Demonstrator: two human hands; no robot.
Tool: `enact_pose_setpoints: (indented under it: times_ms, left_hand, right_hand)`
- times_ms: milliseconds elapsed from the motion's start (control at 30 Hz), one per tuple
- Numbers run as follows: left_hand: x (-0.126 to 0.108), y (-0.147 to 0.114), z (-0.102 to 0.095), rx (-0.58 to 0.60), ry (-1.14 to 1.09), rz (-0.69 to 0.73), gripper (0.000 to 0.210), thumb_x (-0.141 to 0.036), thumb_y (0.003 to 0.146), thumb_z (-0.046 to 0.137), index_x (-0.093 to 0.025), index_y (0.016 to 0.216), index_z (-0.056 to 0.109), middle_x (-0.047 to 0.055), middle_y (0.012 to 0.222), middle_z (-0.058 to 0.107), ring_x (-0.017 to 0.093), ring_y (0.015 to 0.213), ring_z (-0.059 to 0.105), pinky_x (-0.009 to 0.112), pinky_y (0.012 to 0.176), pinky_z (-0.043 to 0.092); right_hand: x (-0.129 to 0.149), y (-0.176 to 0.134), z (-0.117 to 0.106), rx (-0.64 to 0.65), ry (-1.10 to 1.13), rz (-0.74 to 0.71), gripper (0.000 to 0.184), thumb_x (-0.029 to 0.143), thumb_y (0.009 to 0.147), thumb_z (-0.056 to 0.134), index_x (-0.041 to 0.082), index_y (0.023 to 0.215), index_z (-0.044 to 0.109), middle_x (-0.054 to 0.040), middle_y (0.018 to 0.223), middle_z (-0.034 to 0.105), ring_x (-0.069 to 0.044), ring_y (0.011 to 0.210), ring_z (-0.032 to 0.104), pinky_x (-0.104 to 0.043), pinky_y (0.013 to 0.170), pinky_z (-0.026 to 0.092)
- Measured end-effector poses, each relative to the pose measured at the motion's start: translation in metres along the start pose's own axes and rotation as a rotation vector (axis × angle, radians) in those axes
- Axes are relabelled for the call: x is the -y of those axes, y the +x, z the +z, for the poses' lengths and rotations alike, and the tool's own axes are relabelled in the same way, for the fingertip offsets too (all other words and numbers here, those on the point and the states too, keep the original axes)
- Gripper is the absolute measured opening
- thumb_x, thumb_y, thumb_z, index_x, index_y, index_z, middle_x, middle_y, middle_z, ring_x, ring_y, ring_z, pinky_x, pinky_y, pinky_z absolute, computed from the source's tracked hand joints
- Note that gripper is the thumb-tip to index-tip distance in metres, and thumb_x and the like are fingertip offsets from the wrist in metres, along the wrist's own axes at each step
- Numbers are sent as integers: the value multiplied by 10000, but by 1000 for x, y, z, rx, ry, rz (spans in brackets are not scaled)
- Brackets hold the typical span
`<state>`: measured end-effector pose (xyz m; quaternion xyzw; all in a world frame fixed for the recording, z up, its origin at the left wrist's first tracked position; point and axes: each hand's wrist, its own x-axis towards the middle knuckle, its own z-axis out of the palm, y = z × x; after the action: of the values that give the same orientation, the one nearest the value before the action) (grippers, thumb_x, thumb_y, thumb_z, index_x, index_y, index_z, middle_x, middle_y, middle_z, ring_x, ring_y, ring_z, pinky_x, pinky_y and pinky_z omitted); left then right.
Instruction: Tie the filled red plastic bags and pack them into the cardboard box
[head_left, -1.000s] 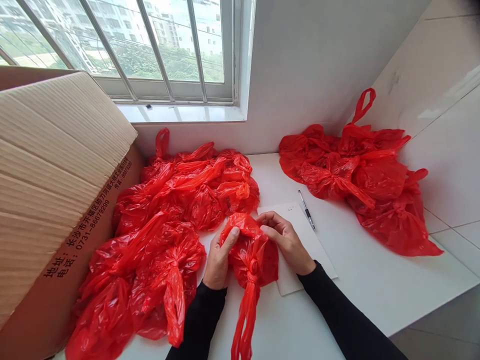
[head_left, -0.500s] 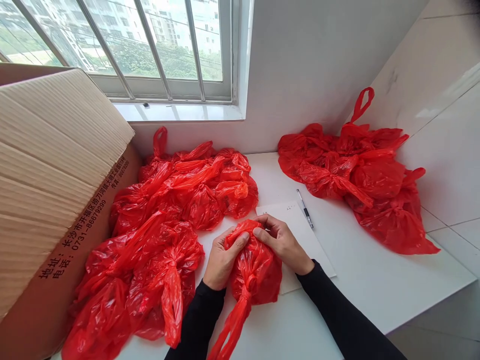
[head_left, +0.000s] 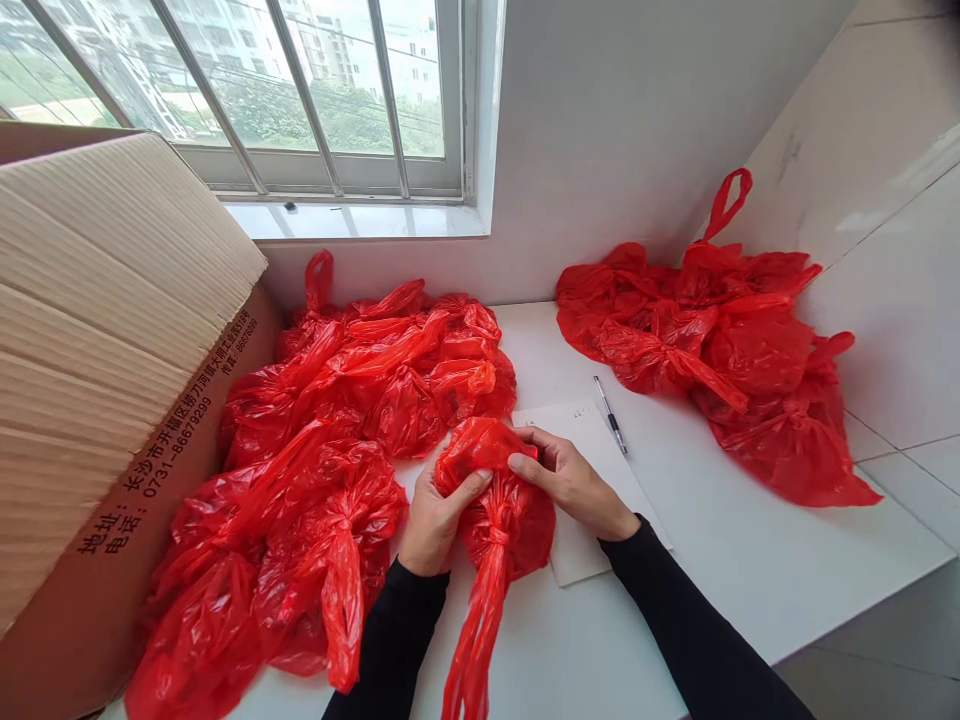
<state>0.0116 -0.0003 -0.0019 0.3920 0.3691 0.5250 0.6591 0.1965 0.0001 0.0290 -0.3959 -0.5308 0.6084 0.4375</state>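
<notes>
Head view: the left hand (head_left: 433,515) and right hand (head_left: 581,485) pinch a knotted red bag (head_left: 517,535) in their fingers, near middle of the desk (head_left: 757,540). Its handles (head_left: 480,625) have swung rightward; it seems turned, not set down.

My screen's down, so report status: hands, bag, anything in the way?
Left hand and right hand holding red bag. Bag knotted, handles trailing toward wearer. Close by: paper partly behind right hand, pen alongside.

Tiny illegible marks (head_left: 580,412) on paper (head_left: 604,452) partly behind the held bag (head_left: 519,500)
</notes>
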Motion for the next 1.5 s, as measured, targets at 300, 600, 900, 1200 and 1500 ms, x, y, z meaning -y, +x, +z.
enact_pose_setpoints:
  times_ms: [300,600,900,1200,1500]
  left_hand:
    - [3,1,0,32,29,-30,319,-325,825,796,-168,1088,708,67,1039,734,181,896,660,297,867,520]
    - [-6,-3,2,139,28,-7,648,-278,794,809,-279,1380,532,45,1289,665,204,1090,637,265,931,505]
    - [0,1,1,50,-68,-31,359,-273,820,788,-197,1147,662,80,1086,740,244,1005,691,364,947,520]
    - [4,0,1,75,-71,-40,372,-268,809,754,-207,1167,673,71,1156,723,229,1066,659,304,943,492]
    - [-2,-1,5,38,-24,-57,259,-303,755,820,-162,956,740,56,968,763,219,878,696,306,849,522]
  right_hand:
    - [-2,-1,6,-84,-56,-68,328,429,945,653,272,1232,630,-26,1237,666,-226,1143,621,-360,995,489]
    - [-4,0,8,-203,25,-131,248,429,962,629,263,1145,626,-24,1127,693,-210,1024,645,-333,905,505]
    - [2,-1,7,-85,40,-55,321,414,915,696,248,1184,641,-29,1140,692,-225,1057,643,-362,960,507]
    - [-5,2,6,-233,-30,-90,255,467,957,619,224,1028,651,-12,967,692,-198,902,628,-322,832,501]
    - [3,-2,6,-49,28,-4,325,427,872,740,217,1112,679,-34,1075,712,-220,995,647,-354,909,510]
